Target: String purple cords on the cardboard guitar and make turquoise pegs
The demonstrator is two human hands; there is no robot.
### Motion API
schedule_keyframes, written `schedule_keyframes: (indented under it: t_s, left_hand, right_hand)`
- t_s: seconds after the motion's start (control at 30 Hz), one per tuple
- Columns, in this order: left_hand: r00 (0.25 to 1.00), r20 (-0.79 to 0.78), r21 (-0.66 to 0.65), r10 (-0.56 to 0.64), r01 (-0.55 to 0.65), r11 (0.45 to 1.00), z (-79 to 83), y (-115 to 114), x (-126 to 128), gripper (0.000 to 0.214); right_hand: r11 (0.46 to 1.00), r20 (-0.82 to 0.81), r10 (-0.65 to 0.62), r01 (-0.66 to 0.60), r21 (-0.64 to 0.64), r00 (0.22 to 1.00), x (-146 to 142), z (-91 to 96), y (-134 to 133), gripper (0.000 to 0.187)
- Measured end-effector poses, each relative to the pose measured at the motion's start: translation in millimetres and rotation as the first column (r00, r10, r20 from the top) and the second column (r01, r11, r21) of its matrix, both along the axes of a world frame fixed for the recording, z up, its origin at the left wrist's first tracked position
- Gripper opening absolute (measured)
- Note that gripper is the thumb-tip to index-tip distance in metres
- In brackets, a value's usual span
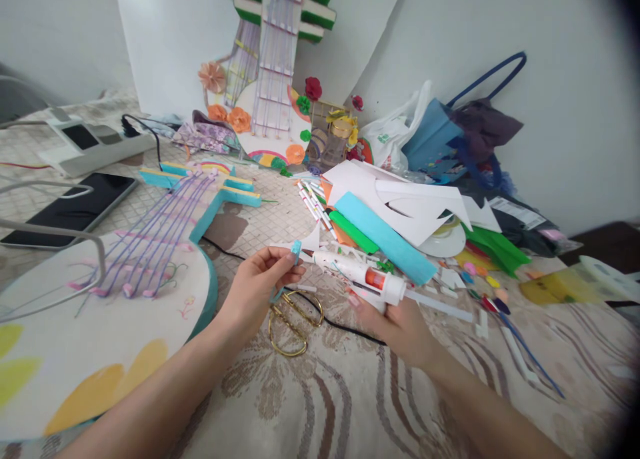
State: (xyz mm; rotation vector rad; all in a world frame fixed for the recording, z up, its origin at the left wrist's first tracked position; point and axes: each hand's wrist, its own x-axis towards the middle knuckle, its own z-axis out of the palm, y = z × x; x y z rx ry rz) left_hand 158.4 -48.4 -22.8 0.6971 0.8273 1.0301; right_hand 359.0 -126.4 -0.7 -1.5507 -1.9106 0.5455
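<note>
My right hand (387, 322) grips the handle of a white hot glue gun (345, 269), with a glue stick (440, 303) poking out of its rear. The gun's nozzle points left, at the fingertips of my left hand (263, 275). Between thumb and fingers, that hand pinches a small crumpled light-blue paper piece (297, 247), close to the nozzle; whether they touch I cannot tell. Gold-handled scissors (290, 322) lie beneath my hands, their blades partly hidden. On the left lies a guitar-shaped craft (150, 325) with purple strings, blue edges and painted petals.
A decorated paper guitar (275, 79) with flowers stands at the back. Coloured paper strips (383, 235), white card sheets (410, 205) and markers (315, 209) lie right of centre. A phone (70, 209) is at left. A black cord (350, 329) runs under my hands. Bags (435, 142) stand back right.
</note>
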Motion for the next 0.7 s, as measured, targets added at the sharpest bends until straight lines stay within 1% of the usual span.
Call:
schedule_keyframes:
  t_s: [0.1, 0.17, 0.23, 0.3, 0.37, 0.53, 0.7]
  left_hand:
    - [1.000, -0.009, 0.001, -0.001, 0.001, 1.000, 0.0, 0.1, -0.1, 0.025]
    - [1.000, -0.017, -0.001, -0.005, 0.005, 1.000, 0.0, 0.0, -0.3, 0.026]
    - [1.000, -0.024, -0.005, -0.007, 0.007, 1.000, 0.1, -0.1, -0.4, 0.027]
    - [0.999, -0.032, -0.009, -0.007, 0.006, 1.000, 0.4, 0.0, -0.3, 0.027]
    - [0.999, -0.036, -0.011, -0.005, 0.005, 1.000, 0.6, 0.4, 0.0, 0.027]
    - [0.999, -0.051, -0.008, 0.007, -0.007, 1.000, -0.5, 1.4, 0.1, 0.025]
    - [0.997, -0.073, -0.006, 0.005, -0.005, 1.000, -1.4, 1.2, -0.5, 0.025]
  right_hand:
    - [0.996, -0.019, -0.068, 0.069, 0.052, 0.997, 1.4, 1.7, 4.4, 0.021]
    - [0.991, -0.040, -0.120, 0.122, 0.059, 0.992, 1.0, 3.6, 12.3, 0.025]
    - [0.985, -0.054, -0.166, 0.168, 0.035, 0.985, 0.5, 3.9, 24.6, 0.029]
    - [0.982, -0.064, -0.189, 0.189, -0.010, 0.980, 0.6, 0.8, 40.6, 0.036]
    - [0.982, -0.074, -0.191, 0.190, -0.027, 0.979, 1.0, -5.4, 58.6, 0.040]
    - [0.976, -0.052, -0.204, 0.207, 0.062, 0.978, -2.7, -25.1, 100.5, 0.035]
    - [0.976, 0.008, -0.205, 0.203, 0.080, 0.979, -11.4, -41.3, 126.7, 0.034]
